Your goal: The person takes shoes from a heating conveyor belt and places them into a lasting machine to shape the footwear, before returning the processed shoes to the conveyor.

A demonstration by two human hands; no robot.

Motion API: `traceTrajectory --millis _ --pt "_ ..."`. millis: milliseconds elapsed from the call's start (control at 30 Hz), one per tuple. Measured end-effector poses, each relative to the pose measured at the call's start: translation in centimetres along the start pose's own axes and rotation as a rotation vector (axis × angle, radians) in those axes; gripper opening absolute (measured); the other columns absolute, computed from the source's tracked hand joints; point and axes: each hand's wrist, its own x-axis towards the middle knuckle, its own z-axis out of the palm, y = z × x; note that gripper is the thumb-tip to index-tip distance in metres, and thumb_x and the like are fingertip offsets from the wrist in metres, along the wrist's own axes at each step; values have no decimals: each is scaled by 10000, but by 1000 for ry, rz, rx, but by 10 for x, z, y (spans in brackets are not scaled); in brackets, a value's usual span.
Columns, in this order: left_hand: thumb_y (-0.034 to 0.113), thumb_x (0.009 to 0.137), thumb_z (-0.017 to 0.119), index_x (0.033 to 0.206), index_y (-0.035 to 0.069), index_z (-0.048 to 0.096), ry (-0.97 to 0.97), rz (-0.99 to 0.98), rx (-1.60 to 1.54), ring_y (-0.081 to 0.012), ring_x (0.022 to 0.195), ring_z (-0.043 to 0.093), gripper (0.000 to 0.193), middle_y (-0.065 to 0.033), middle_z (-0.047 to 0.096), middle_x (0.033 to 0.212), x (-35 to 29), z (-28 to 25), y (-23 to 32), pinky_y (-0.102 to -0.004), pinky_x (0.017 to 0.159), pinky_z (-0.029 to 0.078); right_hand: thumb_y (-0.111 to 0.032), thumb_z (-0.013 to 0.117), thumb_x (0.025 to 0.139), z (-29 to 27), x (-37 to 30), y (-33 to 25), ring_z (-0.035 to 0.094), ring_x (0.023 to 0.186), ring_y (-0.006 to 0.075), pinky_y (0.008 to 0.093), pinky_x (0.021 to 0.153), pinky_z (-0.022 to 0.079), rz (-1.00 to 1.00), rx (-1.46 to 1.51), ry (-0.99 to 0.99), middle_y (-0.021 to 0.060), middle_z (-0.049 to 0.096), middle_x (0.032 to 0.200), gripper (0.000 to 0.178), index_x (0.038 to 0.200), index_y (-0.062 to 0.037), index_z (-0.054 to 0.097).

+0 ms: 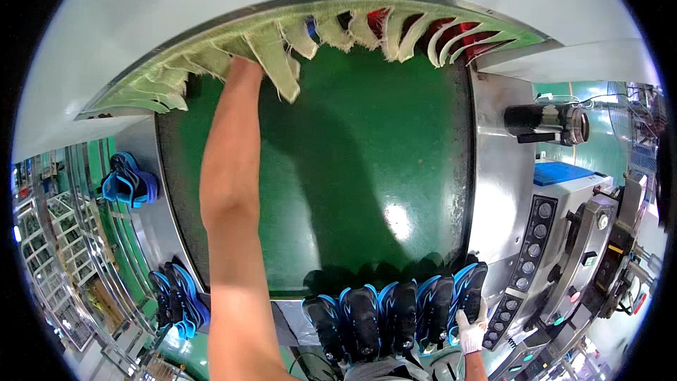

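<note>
My left arm (233, 148) reaches far forward over the green conveyor belt (338, 148). Its hand is hidden behind the pale, frayed strip curtain (271, 60). At the near right, my right hand (472, 328), in a white glove, grips the near end of a black and blue shoe upper (467, 293). That shoe upper is the rightmost of several standing side by side along the belt's near edge. Between the curtain strips, bits of red (462, 34) and blue (311, 26) show from inside the machine.
A metal ledge (501, 190) borders the belt on the right, with a black and silver cylinder (546, 124) beyond it. A control box with round dials (539, 229) stands at the right. More blue-black shoe uppers (128, 180) rest on the left ledge, others (180, 300) nearer me.
</note>
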Motion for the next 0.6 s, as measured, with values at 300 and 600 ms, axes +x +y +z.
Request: traceTrajectory --millis 300,600 --pt "436 939 704 1260 78 673 152 213 -351 -377 1155 633 482 -166 685 1242 -243 -30 75 -497 1049 458 -290 855 752 -3 -1 5 667 1112 377 444 993 502 -22 -121 7 223 682 1206 807 1447 -65 511" --pt "486 869 761 1458 -89 389 21 -25 -143 -484 1075 641 903 -324 605 1236 -358 -51 123 -532 872 539 -282 807 802 4 0 18 610 1215 387 450 1062 452 -103 3 57 268 618 1312 751 1434 0 514"
